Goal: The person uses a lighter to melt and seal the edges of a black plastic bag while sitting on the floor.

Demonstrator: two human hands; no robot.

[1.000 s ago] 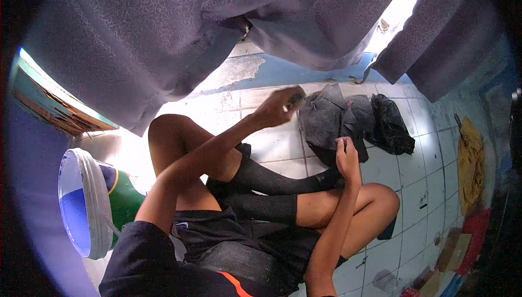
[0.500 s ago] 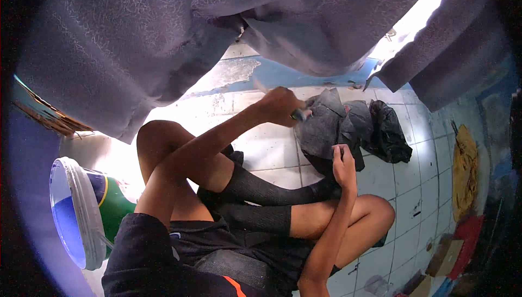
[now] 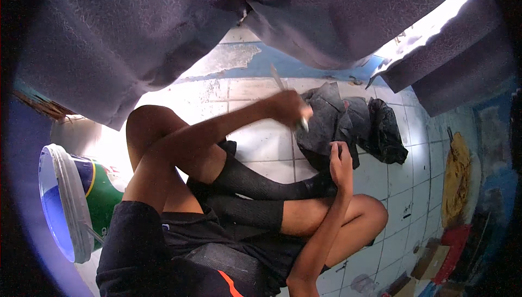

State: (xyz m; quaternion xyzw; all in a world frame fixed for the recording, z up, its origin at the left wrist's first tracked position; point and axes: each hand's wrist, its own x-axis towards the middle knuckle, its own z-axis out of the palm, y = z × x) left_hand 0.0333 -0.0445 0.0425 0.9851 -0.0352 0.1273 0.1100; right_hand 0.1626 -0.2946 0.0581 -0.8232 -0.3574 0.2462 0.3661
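Observation:
My left hand (image 3: 285, 108) is closed around a knife (image 3: 278, 78), whose pale, narrow blade sticks up past the fist while the handle's end shows below it. Motion blurs the hand and the blade. Beside it, on the tiled floor, lies a crumpled pile of dark grey cloth (image 3: 321, 109). My right hand (image 3: 341, 165) rests at the pile's near edge, thumb and fingers pinched together on the dark grey cloth. Exactly how much of it sits between the fingertips is hidden.
A large grey fabric (image 3: 136, 36) hangs across the top. A black plastic bag (image 3: 389, 134) lies right of the pile. At left stands a white-rimmed bucket (image 3: 81, 204). A yellowish cloth (image 3: 457, 180) and a cardboard piece (image 3: 431, 259) lie far right. My crossed legs fill the middle.
My left hand has shifted slightly right, and the knife has turned, its blade standing more upright. The right hand keeps its pinch by the pile. The whole view has shifted a little.

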